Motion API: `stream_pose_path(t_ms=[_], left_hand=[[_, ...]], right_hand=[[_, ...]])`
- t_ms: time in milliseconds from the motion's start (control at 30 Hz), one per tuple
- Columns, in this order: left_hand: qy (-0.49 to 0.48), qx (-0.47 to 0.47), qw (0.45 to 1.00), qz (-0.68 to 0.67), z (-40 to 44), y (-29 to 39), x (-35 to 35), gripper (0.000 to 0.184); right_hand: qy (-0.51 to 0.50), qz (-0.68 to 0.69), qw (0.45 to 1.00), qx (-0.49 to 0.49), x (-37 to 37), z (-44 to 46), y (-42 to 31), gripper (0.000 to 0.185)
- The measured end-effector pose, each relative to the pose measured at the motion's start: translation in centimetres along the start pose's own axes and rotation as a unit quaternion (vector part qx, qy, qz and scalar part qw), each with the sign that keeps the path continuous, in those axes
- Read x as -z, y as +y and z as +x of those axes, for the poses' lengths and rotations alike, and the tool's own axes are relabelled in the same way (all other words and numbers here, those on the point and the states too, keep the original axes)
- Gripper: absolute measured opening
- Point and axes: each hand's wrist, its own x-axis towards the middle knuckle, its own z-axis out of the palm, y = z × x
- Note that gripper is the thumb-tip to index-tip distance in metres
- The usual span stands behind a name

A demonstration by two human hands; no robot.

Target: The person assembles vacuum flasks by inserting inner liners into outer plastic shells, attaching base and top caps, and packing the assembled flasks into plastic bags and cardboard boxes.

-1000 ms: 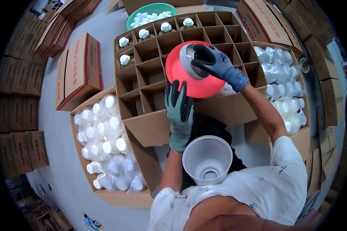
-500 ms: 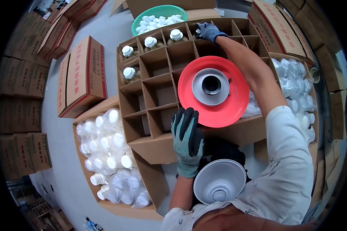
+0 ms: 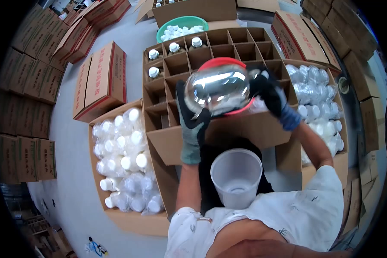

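A large shiny silver bottle [image 3: 217, 89], lying on its side in the air, is between my two gloved hands. My left hand [image 3: 192, 118] is wrapped round its wide bottom end. At its white-capped neck, my right hand [image 3: 268, 90] grips with closed fingers. Beneath the bottle, a red dish [image 3: 222, 62] shows only at its edges, over the divided carton [image 3: 170, 64]. Several white-capped bottles [image 3: 154, 72] stand in the carton's left and far compartments. A translucent tub [image 3: 236, 178] rests at my lap.
An open carton of wrapped, white-capped bottles [image 3: 124, 159] stands at left, another [image 3: 316, 107] at right. Behind the divided carton is a green basin [image 3: 163, 26] of white caps. Closed cartons [image 3: 101, 81] and stacked boxes [image 3: 19, 129] line both sides.
My right hand has come back from the carton's far side with a silver bottle, and that compartment's white cap is gone. My left hand has closed round the bottle, which now covers the dish.
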Motion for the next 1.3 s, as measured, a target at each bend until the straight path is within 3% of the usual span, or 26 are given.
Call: stream_pose_path(t_ms=[100, 200, 233, 300, 367, 433, 500, 567, 600, 733, 800, 867, 900, 933, 967, 1033, 1100, 1233, 1300], left_hand=[[-0.019, -0.022, 0.999, 0.019, -2.4, 3.6, 1.4, 0.071], [-0.052, 0.051, 0.996, 0.055, -4.2, 7.7, 3.2, 0.067], [-0.063, 0.084, 0.992, 0.072, -4.8, 8.8, 3.7, 0.067], [-0.137, 0.096, 0.980, 0.110, -6.0, 10.0, 4.2, 0.072], [-0.153, 0.132, 0.971, 0.129, -8.3, 11.0, 3.9, 0.075], [-0.107, 0.187, 0.966, 0.142, -12.3, 10.6, 5.3, 0.071], [-0.057, 0.208, 0.956, 0.198, -17.0, 10.0, 7.1, 0.055], [-0.100, 0.170, 0.904, 0.379, -24.0, 7.2, 11.8, 0.045], [-0.127, 0.152, 0.869, 0.454, -27.2, 6.5, 12.9, 0.044], [-0.042, 0.262, 0.915, 0.306, -35.0, 4.4, 14.7, 0.045], [-0.051, 0.265, 0.916, 0.296, -34.0, 3.1, 15.2, 0.047], [-0.003, 0.351, 0.923, 0.155, -33.8, 2.2, 17.6, 0.066], [0.044, 0.383, 0.921, 0.046, -32.3, 2.7, 16.3, 0.058], [-0.109, 0.300, 0.905, 0.282, -33.1, 1.9, 19.5, 0.076], [-0.257, 0.188, 0.811, 0.490, -33.8, 0.8, 22.7, 0.094], [-0.229, 0.200, 0.835, 0.459, -33.5, 0.7, 22.3, 0.096], [-0.190, 0.217, 0.861, 0.419, -32.9, 0.9, 21.4, 0.094], [-0.177, 0.212, 0.873, 0.402, -31.9, 0.7, 20.5, 0.090], [-0.177, 0.209, 0.875, 0.400, -31.4, 0.8, 20.5, 0.087]], right_hand=[[-0.028, 0.058, 0.989, -0.133, -4.5, -6.5, -1.3, 0.039], [-0.122, -0.116, 0.986, 0.010, -6.5, -10.5, -2.6, 0.034], [-0.195, -0.086, 0.975, -0.063, -6.3, -11.3, -4.3, 0.032], [-0.163, -0.110, 0.980, 0.018, -5.8, -13.2, -3.0, 0.029], [-0.142, -0.131, 0.981, -0.028, -5.0, -16.3, -2.7, 0.036], [-0.123, -0.119, 0.982, -0.077, -4.2, -20.1, -1.9, 0.044], [-0.106, -0.071, 0.983, -0.133, -4.8, -26.5, -0.4, 0.054], [-0.122, -0.210, 0.966, -0.084, -6.0, -31.6, 0.5, 0.069], [-0.125, -0.234, 0.952, -0.151, -6.9, -33.3, 0.4, 0.076], [-0.149, -0.052, 0.955, -0.253, -8.3, -29.6, -2.9, 0.078], [-0.205, -0.161, 0.965, -0.039, -8.5, -26.3, -3.6, 0.079], [-0.279, -0.242, 0.924, 0.103, -9.1, -23.8, -5.1, 0.073], [-0.314, -0.261, 0.899, 0.160, -9.1, -23.0, -5.8, 0.072], [-0.294, -0.260, 0.903, 0.173, -8.6, -22.8, -6.7, 0.071], [-0.273, -0.261, 0.906, 0.189, -7.9, -22.7, -7.0, 0.070], [-0.210, -0.268, 0.913, 0.227, -6.3, -23.6, -5.2, 0.074], [-0.229, -0.226, 0.944, 0.072, -6.5, -24.7, -5.1, 0.081], [-0.183, -0.105, 0.976, 0.058, -10.6, -22.4, -2.9, 0.095], [-0.238, -0.018, 0.968, 0.076, -13.0, -19.7, -1.6, 0.093]])
